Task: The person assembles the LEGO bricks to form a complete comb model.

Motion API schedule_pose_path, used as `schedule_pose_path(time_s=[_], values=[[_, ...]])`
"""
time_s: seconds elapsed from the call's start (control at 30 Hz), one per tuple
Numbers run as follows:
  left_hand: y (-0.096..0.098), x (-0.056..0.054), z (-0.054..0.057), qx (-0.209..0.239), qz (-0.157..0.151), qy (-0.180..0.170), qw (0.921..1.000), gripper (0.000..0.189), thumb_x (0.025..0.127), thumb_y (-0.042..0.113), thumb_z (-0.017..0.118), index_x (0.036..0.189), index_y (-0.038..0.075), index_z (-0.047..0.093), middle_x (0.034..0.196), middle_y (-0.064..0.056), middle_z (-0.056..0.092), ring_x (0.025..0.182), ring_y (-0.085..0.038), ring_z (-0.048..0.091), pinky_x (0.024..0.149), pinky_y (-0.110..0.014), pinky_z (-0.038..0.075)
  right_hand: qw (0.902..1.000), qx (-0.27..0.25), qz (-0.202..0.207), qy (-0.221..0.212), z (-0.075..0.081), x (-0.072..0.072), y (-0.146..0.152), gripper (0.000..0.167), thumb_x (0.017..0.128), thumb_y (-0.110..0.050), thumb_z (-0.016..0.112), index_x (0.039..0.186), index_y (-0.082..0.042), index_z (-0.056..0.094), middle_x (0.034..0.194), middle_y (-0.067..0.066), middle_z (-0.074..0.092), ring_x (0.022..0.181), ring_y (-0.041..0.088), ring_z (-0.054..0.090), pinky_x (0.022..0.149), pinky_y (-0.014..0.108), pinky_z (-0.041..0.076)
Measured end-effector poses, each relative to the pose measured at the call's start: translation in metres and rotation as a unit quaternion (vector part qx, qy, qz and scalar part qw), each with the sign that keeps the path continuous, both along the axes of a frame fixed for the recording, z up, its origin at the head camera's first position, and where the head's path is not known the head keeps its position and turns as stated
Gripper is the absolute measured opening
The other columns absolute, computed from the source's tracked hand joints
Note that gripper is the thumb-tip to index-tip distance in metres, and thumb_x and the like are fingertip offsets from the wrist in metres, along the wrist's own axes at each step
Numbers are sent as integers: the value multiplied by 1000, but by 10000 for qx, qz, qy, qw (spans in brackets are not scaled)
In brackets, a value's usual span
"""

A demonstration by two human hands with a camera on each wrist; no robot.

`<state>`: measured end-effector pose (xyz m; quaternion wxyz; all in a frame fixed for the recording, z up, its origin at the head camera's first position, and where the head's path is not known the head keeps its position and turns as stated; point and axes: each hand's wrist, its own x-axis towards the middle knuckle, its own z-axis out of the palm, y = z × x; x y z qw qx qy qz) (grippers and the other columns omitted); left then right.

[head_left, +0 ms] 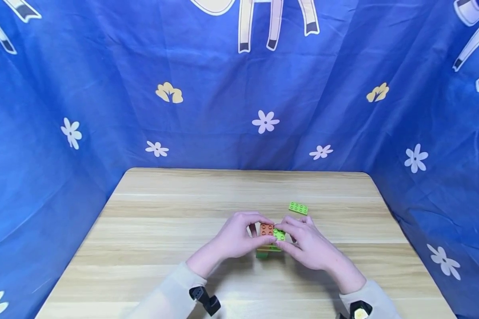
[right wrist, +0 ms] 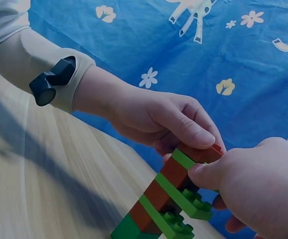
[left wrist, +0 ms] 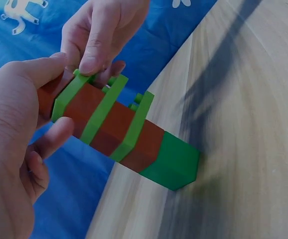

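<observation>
A tower of toy building bricks stands on the table, with a dark green brick at its foot and brown bricks alternating with lime green plates above. The plates jut out to one side, studs up. My left hand grips the brown brick at the top between thumb and fingers. On the right, my right hand pinches the jutting end of the uppermost lime green plate, its thumb near the left thumb. In the right wrist view the right hand partly hides that plate.
A loose lime green plate lies on the wooden table just beyond the right hand. Blue printed cloth hangs behind the table and along both sides. A black wrist device sits on the left sleeve.
</observation>
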<state>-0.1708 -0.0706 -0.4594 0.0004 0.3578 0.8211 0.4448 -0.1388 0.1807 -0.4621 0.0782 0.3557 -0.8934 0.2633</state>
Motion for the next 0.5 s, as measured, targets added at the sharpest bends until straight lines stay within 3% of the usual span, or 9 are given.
schedule_pose_path(time_s=[0.13,0.5], values=[[0,0,-4,232,17,-212,9995,35,89,40,88,117,20,80,95,17,71,63,-6,59,56,-25,51,10000,-6,7,-42,0,0,-1,35,104,-41,68,133,-20,71,101,-20,54,73,-2,46,94,45,33],[3,0,-15,590,58,-325,9977,34,88,35,89,116,18,81,98,17,72,56,-7,50,49,-25,42,10000,11,-8,4,-2,-1,1,34,105,-42,66,133,-22,71,100,-21,53,74,2,49,91,44,33]])
